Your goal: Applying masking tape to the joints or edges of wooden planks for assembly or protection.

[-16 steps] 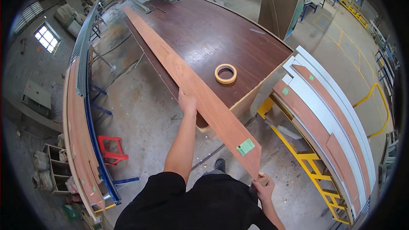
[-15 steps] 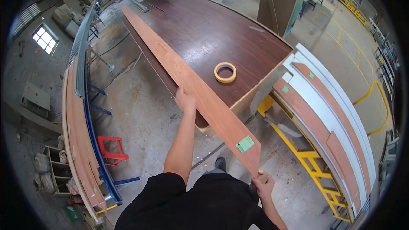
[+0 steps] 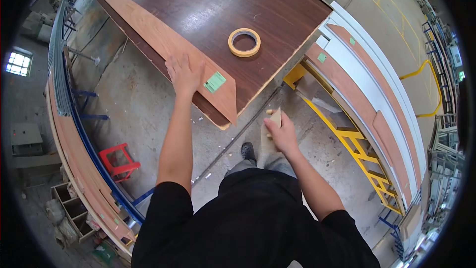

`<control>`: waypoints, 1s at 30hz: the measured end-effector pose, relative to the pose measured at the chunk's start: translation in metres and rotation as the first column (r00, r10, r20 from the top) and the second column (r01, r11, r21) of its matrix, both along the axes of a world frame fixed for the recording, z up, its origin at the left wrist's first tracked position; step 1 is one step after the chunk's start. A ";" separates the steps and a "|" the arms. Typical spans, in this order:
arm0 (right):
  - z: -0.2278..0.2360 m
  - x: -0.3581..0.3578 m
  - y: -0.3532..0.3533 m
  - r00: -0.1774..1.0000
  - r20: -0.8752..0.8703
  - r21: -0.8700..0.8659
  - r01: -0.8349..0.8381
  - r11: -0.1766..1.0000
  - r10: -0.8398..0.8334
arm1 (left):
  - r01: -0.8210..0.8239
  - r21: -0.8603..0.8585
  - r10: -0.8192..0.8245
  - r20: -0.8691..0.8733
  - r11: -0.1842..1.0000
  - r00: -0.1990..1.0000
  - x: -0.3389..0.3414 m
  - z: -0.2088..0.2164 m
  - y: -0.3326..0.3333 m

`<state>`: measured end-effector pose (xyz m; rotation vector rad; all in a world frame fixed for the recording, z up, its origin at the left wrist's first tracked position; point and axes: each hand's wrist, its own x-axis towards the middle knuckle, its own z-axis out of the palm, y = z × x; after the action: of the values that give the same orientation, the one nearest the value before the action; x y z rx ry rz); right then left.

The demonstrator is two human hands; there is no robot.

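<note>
A long reddish-brown wooden board point(image 3: 144, 25) lies along the left edge of a dark brown tabletop point(image 3: 292, 12). Its slanted near end, with a green label point(image 3: 214, 82), reaches the table's near corner. My left hand point(image 3: 186, 75) rests flat on the board beside the label, fingers spread. Off the table, in front of my legs, my right hand point(image 3: 282, 134) is closed on a thin beige sheet point(image 3: 270, 141) that hangs downward; its exact kind is unclear. A yellowish roll of tape point(image 3: 244, 42) lies on the tabletop to the right of the board.
On my right, a yellow metal rack point(image 3: 347, 149) carries white panels point(image 3: 364, 87) and more labelled brown boards. A blue-framed rack with long brown strips point(image 3: 74, 141) runs along my left. A red stool point(image 3: 119, 161) stands on the concrete floor beside it.
The board has slid away from me, farther onto the table. My left hand has moved from its edge onto its top face. My right hand has left the board's near tip.
</note>
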<state>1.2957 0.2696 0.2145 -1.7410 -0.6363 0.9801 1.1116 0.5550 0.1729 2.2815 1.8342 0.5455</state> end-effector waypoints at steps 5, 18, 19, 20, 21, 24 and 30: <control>0.020 0.021 0.066 0.954 0.079 0.017 -0.292 0.956 0.290 | 0.021 -0.049 -0.020 0.025 0.999 0.999 0.006 0.004 0.034; -0.006 0.064 0.170 0.337 0.883 0.267 -0.933 0.241 0.327 | 0.152 -0.050 -0.130 0.301 0.987 0.945 0.000 0.031 -0.036; 0.002 0.066 0.167 0.319 0.879 0.216 -0.929 0.300 0.354 | 0.116 -0.061 -0.094 0.293 0.991 0.951 -0.002 0.031 -0.060; 0.010 0.068 0.169 0.297 0.877 0.161 -0.923 0.350 0.379 | 0.105 -0.029 -0.094 0.258 0.994 0.962 -0.002 0.028 -0.079; 0.019 0.067 0.171 0.289 0.872 0.165 -0.933 0.319 0.394 | 0.100 0.002 -0.098 0.223 0.995 0.970 -0.002 0.026 -0.092; 0.031 0.074 0.181 0.153 0.843 -0.129 -0.873 0.470 0.516 | 0.031 -0.006 -0.029 0.228 0.999 0.973 0.007 0.021 -0.109; 0.024 0.079 0.193 0.175 0.813 -0.150 -0.858 0.491 0.555 | -0.050 0.008 0.045 0.306 0.999 0.951 0.016 0.024 -0.113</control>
<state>1.3749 0.4623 0.2383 -1.4074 -2.3136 0.5056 1.1279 0.4423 0.1972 2.0276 1.7386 0.8698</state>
